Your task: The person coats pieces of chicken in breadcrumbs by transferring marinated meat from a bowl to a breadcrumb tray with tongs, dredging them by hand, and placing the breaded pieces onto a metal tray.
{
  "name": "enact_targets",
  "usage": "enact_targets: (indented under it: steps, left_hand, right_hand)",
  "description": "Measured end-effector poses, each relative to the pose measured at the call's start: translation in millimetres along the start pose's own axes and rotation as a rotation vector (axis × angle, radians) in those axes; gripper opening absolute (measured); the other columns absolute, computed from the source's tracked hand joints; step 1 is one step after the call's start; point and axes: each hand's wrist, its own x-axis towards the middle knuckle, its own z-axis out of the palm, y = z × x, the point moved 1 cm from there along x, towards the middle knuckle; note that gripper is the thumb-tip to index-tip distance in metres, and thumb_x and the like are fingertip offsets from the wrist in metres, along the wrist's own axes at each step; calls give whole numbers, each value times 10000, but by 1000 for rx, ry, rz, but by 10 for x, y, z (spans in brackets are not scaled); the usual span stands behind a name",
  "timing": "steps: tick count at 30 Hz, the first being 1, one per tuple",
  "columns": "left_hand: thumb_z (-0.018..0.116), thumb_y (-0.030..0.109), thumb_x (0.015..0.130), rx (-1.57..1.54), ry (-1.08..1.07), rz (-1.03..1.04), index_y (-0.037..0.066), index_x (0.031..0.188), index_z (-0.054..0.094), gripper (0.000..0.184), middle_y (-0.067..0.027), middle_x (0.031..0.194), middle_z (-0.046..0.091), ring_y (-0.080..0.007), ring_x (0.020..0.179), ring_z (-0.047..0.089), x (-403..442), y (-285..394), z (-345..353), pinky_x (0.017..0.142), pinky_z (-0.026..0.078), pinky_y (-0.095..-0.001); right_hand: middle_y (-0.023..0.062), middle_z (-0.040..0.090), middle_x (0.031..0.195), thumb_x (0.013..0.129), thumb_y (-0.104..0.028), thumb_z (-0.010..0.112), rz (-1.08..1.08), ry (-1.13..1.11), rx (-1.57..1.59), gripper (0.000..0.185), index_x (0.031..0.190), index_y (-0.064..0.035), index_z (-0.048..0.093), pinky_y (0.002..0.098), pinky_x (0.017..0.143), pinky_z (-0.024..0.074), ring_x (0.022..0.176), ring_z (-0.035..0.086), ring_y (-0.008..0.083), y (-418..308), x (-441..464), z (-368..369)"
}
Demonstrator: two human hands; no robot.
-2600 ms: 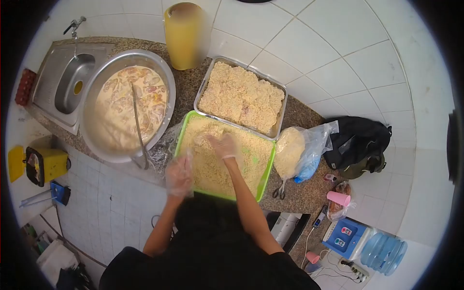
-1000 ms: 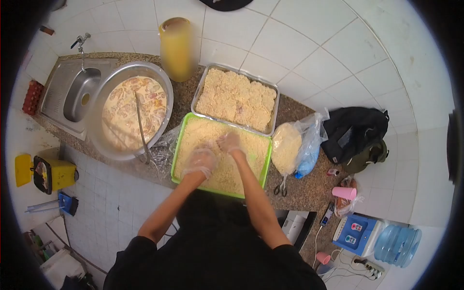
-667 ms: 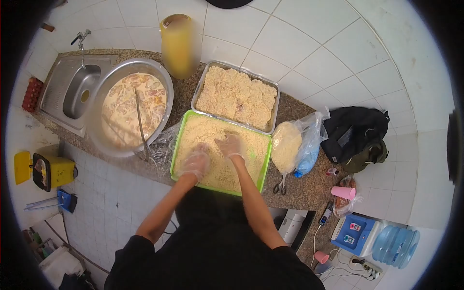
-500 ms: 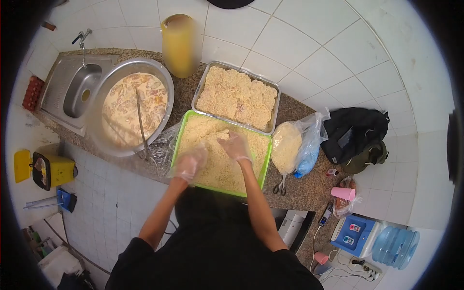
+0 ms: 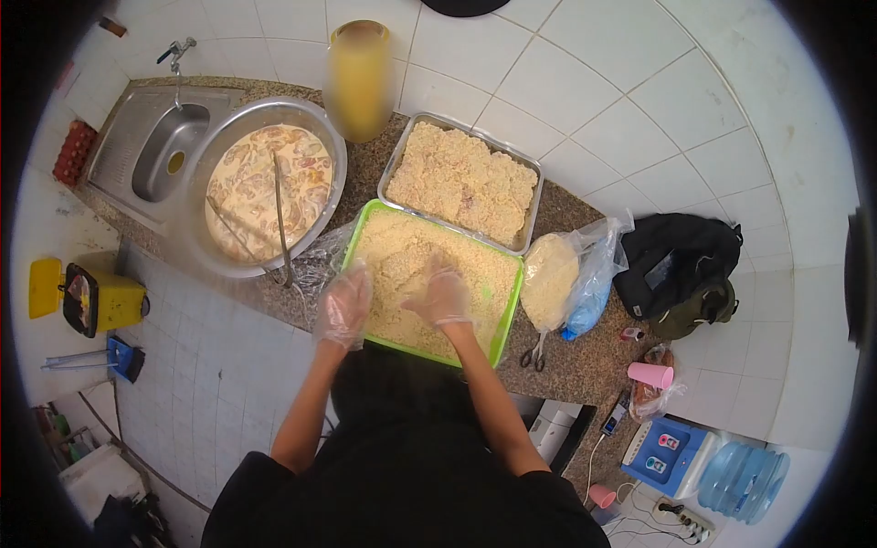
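Note:
A green-rimmed tray (image 5: 508, 321) filled with pale breadcrumbs (image 5: 402, 239) lies in front of me. My right hand (image 5: 441, 294), in a clear plastic glove, rests on the crumbs with its fingers spread and thumb out to the left. Any piece beneath it is hidden by crumbs. Over the tray's left edge, my left hand (image 5: 345, 306) is gloved too, fingers stretched out and holding nothing. Behind, a metal tray (image 5: 534, 205) is heaped with crumb-coated pieces (image 5: 461, 183). To the left, a large metal bowl (image 5: 336, 164) contains raw pieces in creamy batter, with metal tongs (image 5: 280, 205) leaning in it.
A yellow container (image 5: 358, 82) stands by the tiled wall. Right of the trays lie a bag of crumbs (image 5: 548, 279), scissors (image 5: 533, 354) and a black bag (image 5: 671, 256). A sink (image 5: 169, 151) is at far left; a pink cup (image 5: 650, 374) and water dispenser (image 5: 671, 452) are right.
My left hand has moved from over the crumbs to the tray's left edge. My right hand has shifted slightly nearer me, its fingers now flatter on the crumbs. The view has shifted slightly.

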Motion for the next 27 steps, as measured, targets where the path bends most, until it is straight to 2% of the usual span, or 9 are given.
enact_targets:
  steps: [3, 9, 12, 14, 16, 18, 21, 24, 27]
  left_hand:
    - [461, 223, 1038, 343, 231, 624, -18, 1328, 586, 397, -237, 1253, 670, -338, 1201, 640, 12, -245, 521, 1010, 523, -427]
    - [438, 173, 1006, 369, -598, 179, -23, 1351, 561, 415, -211, 1268, 670, -291, 1220, 636, 51, 273, 111, 979, 556, -376]
    - [466, 163, 987, 547, -517, 94, -40, 1330, 564, 410, -228, 1241, 668, -327, 1156, 654, 121, 459, -34, 946, 562, -405]
    - [461, 172, 984, -299, -127, 12, -64, 1337, 548, 434, -244, 1237, 666, -362, 1115, 667, 142, -181, 566, 935, 560, -428]
    - [465, 166, 980, -401, 97, 132, -83, 1357, 528, 456, -264, 1270, 646, -376, 1134, 659, 153, -315, 651, 944, 557, -437]
    - [477, 145, 974, 235, 135, 444, -95, 1390, 502, 481, -288, 1338, 609, -369, 1213, 630, 191, 21, 375, 973, 553, -432]
    - [471, 112, 972, 364, -31, 544, -88, 1458, 454, 526, -300, 1436, 540, -349, 1352, 537, 129, -86, 820, 1076, 492, -422]
    - [447, 155, 1002, 340, -634, 202, -78, 1512, 390, 563, -285, 1529, 455, -338, 1455, 423, 243, 173, 581, 1165, 399, -422]
    - [400, 253, 1038, 25, -440, 305, -67, 1548, 331, 606, -271, 1581, 388, -360, 1489, 364, 384, -13, 903, 1225, 300, -432]
  right_hand:
    - [246, 658, 1267, 746, -478, 824, -4, 13, -90, 851, 1386, 15, 560, 454, 994, 517, 1166, 639, 393, 185, 110, 430]
    - [253, 715, 1139, 809, -392, 794, 82, -129, 393, 773, 1403, 39, 551, 443, 961, 527, 1073, 680, 403, 614, 332, 434]
    - [242, 709, 1184, 828, -324, 774, -17, -172, 643, 672, 1382, 6, 583, 451, 961, 523, 1093, 676, 406, 479, 332, 378]
    - [245, 709, 1175, 840, -299, 760, -75, -141, 565, 617, 1360, -7, 603, 457, 954, 523, 1087, 678, 409, 347, 359, 242]
    - [247, 707, 1166, 851, -281, 745, -74, -75, 425, 561, 1333, -23, 623, 465, 951, 524, 1080, 677, 416, 310, 421, 201]
    - [243, 701, 1173, 860, -261, 727, -26, 3, 321, 501, 1304, -47, 642, 473, 953, 524, 1080, 669, 424, 365, 519, 271]
    - [228, 695, 1161, 891, -280, 678, 0, 9, 291, 394, 1238, -93, 671, 479, 953, 529, 1089, 654, 425, 479, 579, 301]
    - [203, 698, 1146, 915, -325, 638, -2, 32, 43, 367, 1218, -122, 681, 474, 942, 538, 1097, 654, 406, 552, 509, 199]
    - [189, 706, 1108, 936, -359, 608, 147, -17, -25, 377, 1224, -127, 680, 471, 913, 545, 1090, 659, 394, 492, 470, -70]
